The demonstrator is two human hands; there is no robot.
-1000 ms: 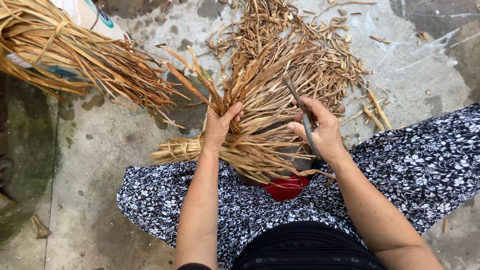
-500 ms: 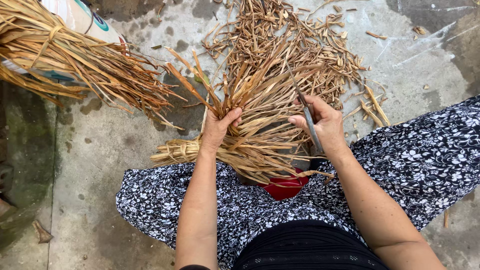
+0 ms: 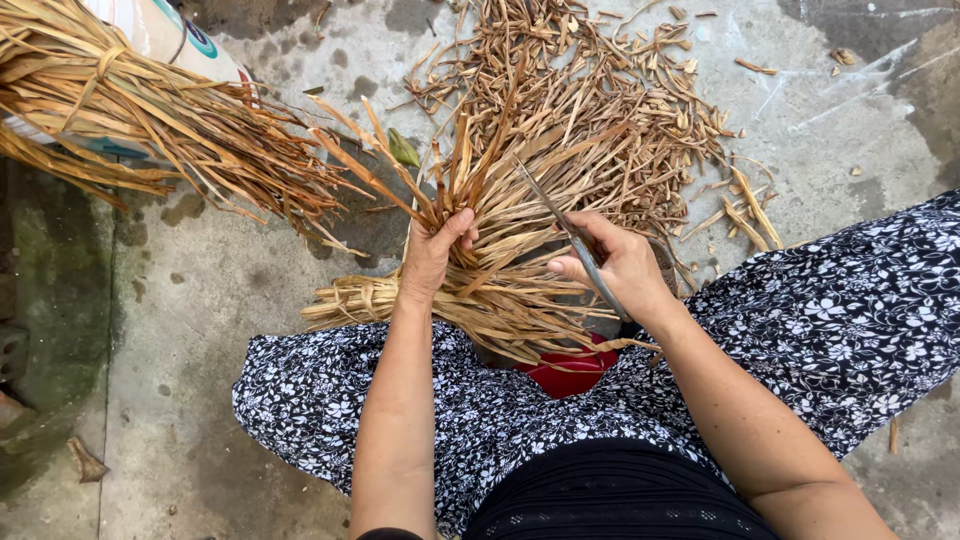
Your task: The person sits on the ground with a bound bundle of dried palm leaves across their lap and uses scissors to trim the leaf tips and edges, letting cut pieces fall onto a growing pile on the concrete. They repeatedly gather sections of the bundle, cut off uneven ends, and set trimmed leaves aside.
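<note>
both hands clenched: left hand (image 3: 432, 255) on dried leaves (image 3: 500, 290), right hand (image 3: 615, 265) on half-hidden knife (image 3: 570, 235).

One printed sack at the top left, half hidden

A white sack (image 3: 165, 35) sits at the upper left edge of the view on the concrete floor (image 3: 200, 300). Its rounded side shows a curved band of teal and a touch of red print. A bundle of dry tan reed leaves (image 3: 150, 120) lies across it and covers most of its lower part. No separate labels, signs or screens are visible.
</note>
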